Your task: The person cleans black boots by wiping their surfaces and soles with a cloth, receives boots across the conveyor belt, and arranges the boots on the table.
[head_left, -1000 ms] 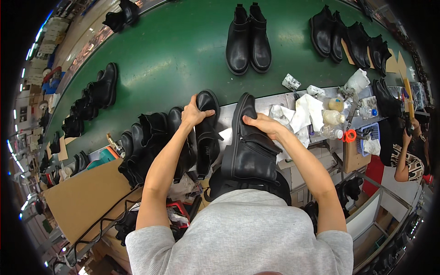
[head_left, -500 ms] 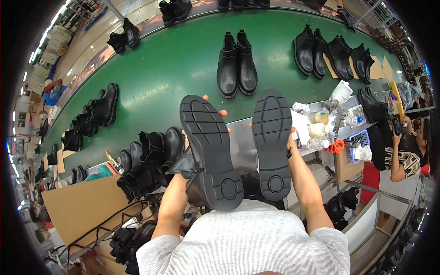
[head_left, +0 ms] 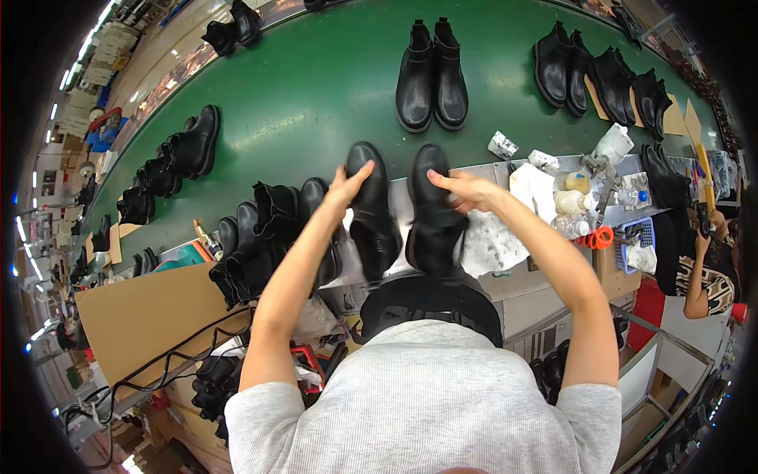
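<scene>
My left hand (head_left: 347, 186) grips a black ankle boot (head_left: 374, 219) near its toe, thumb over the upper. In my right hand (head_left: 464, 191) is the matching black ankle boot (head_left: 430, 215), held the same way with the thumb on top of the toe. Both boots have their uppers facing up and toes pointing away from me, over the metal strip along the bench's near edge. Whether their soles touch it I cannot tell. Beyond them, another pair of black boots (head_left: 433, 83) stands on the green belt (head_left: 316, 87).
More black boots (head_left: 253, 237) crowd the near edge on the left, by a cardboard sheet (head_left: 150, 316). White bottles (head_left: 573, 202), stained cloths (head_left: 493, 243) and an orange coil (head_left: 602, 237) lie to the right. Another person (head_left: 699, 268) is at the far right.
Both boots have turned from soles facing up to uppers facing up. My hands now grip them from above near the toes. A stained white cloth shows to their right.
</scene>
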Tool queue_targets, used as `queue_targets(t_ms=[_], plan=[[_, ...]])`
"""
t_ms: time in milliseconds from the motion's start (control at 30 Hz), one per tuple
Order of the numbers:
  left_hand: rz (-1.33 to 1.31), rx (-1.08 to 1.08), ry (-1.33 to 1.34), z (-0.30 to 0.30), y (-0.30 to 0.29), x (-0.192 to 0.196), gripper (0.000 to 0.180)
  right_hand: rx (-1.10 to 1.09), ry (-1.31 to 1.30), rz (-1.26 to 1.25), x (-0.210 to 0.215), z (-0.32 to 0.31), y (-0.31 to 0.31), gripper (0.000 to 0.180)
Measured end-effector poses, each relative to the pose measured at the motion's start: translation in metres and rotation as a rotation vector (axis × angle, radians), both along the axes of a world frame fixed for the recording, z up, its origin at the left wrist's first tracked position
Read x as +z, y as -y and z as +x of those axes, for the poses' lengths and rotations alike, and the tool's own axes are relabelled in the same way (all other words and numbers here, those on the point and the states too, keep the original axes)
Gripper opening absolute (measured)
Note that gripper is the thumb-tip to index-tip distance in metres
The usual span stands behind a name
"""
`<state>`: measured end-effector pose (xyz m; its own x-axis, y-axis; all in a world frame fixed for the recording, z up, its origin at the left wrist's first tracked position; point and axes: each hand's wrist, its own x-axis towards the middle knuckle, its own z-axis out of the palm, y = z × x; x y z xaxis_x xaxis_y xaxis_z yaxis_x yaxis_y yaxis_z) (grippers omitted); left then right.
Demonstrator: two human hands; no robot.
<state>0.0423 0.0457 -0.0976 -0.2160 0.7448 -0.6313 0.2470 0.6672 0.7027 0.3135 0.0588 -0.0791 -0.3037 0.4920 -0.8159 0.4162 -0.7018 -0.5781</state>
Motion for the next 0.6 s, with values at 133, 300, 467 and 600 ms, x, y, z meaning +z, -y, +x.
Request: queue_targets(t_ms=[133, 300, 467, 600], plan=[[-0.213, 0.306, 0.435, 0.022, 0.058, -0.039, 0.064, -0.263, -0.092, -0.053, -0.05, 0.005, 0.045, 0.089], [-0.113, 0.182, 0.414, 0.015, 0.082, -0.034, 0.056, -0.395, -0.063, 0.086, -0.078, -0.023, 0.081, 0.082], [-0.058, 0.246, 0.64, 0.018, 0.064, 0.038, 0.057, -0.494, -0.327, 0.007, -0.021, -0.017, 0.049, 0.074], [-0.098, 0.444, 0.693, 0.027, 0.026, 0.058, 0.055, -0.593, -0.628, -0.058, 0.022, -0.026, 0.001, 0.074]])
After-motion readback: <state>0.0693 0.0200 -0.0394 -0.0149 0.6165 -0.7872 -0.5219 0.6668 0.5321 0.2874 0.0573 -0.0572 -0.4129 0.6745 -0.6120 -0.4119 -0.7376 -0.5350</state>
